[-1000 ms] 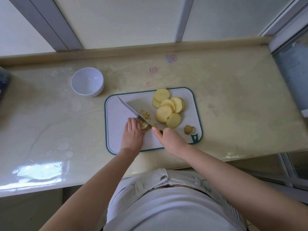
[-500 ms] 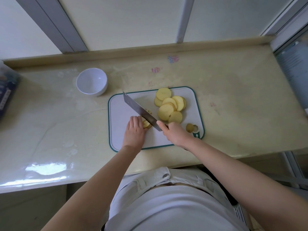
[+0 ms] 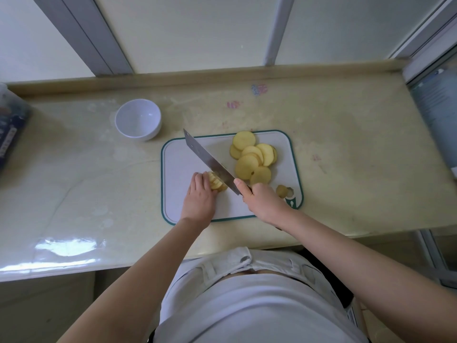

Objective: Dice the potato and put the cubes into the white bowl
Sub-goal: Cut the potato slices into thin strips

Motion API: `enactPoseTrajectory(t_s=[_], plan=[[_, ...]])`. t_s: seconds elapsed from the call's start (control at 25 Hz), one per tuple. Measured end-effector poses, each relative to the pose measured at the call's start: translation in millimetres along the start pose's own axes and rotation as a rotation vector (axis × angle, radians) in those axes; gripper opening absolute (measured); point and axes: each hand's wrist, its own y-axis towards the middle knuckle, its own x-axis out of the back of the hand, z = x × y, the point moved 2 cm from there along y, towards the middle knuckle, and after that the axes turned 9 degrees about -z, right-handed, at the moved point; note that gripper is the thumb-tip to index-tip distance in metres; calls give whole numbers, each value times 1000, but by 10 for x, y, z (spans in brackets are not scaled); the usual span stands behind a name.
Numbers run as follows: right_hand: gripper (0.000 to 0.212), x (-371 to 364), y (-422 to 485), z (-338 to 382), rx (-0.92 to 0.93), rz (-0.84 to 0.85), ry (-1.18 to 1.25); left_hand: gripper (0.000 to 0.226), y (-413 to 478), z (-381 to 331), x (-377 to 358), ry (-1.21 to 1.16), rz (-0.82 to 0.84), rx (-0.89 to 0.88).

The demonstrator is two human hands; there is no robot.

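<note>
The left hand (image 3: 200, 196) lies flat, fingers straight and close together, with the fingertips pressing on a small stack of cut potato (image 3: 218, 183) near the middle of the board. The cut faces of that stack are pale yellow and look moist, and it is ridged where it has been sliced.

The right hand (image 3: 262, 201) grips the handle of a knife (image 3: 210, 162), with the forefinger stretched along the back of the blade. The blade is broad, rectangular grey metal with a dull shine. It slants from the right hand up toward the far left corner of the board, just beside the stack on its right. Whether the edge touches the board cannot be told.

Beyond the blade, round potato slices (image 3: 254, 159) lie overlapped in a loose heap, smooth and yellow with thin brownish rims. A small brown-skinned end piece (image 3: 282, 190) sits near the board's right near corner.

The cutting board (image 3: 180, 157) is white plastic with rounded corners and a teal rim. A teal mark in its near right corner is too small to read.

The white bowl (image 3: 138, 118), round and glossy, stands on the counter (image 3: 346, 157) just off the board's far left corner. The counter is beige and shiny, with faint pink and blue stickers (image 3: 259, 89). At the left edge lies a blue packet (image 3: 10, 129), and its print is unreadable.
</note>
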Motion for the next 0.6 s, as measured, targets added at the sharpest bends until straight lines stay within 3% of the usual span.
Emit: enactPoseTrajectory(t_s=[0.16, 0.6], plan=[[62, 2, -36, -24, 26, 28, -91, 45, -4, -10, 0, 10, 0, 14], [61, -13, -94, -42, -24, 34, -29, 43, -7, -35, 21, 175, -13, -43]])
